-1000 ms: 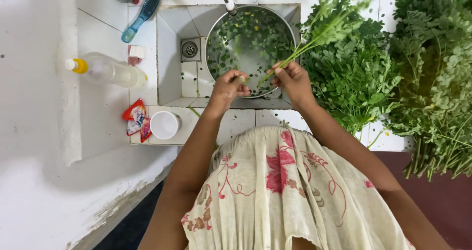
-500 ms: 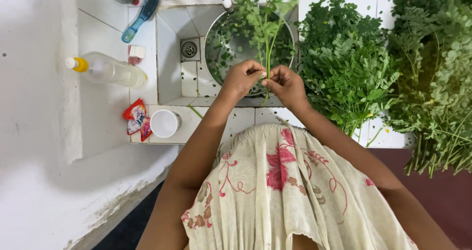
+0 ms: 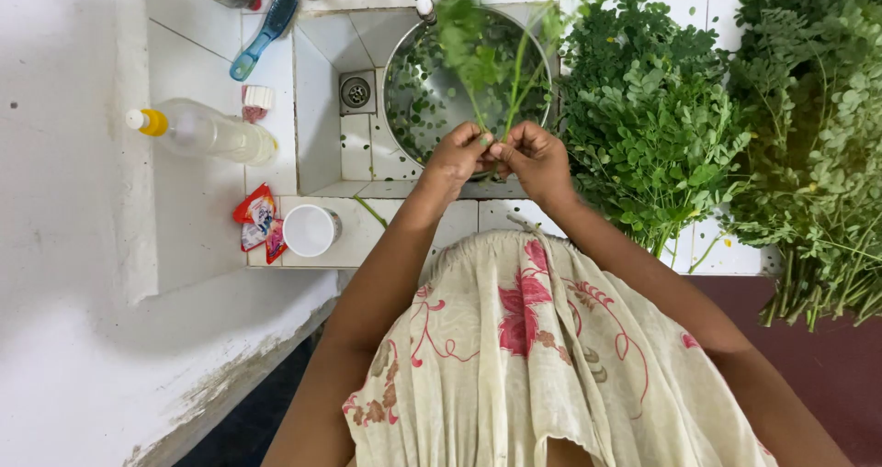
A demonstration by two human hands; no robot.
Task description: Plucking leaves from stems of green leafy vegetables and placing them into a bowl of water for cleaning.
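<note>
You are gripping the leafy green sprig (image 3: 501,72) with both hands, left (image 3: 457,157) and right (image 3: 533,155), pinched over the round steel bowl (image 3: 413,109) at upper centre; keep pinching low on the stem

Single head-worn view, looking straight down from above the person, fairly near, taking in the tiled bench (image 3: 220,219), the sink (image 3: 317,90), both forearms, the dress front, floor at bottom

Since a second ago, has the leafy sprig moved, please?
Yes: the leafy sprig swung left from the heap of greens to upright over the steel bowl.
</note>
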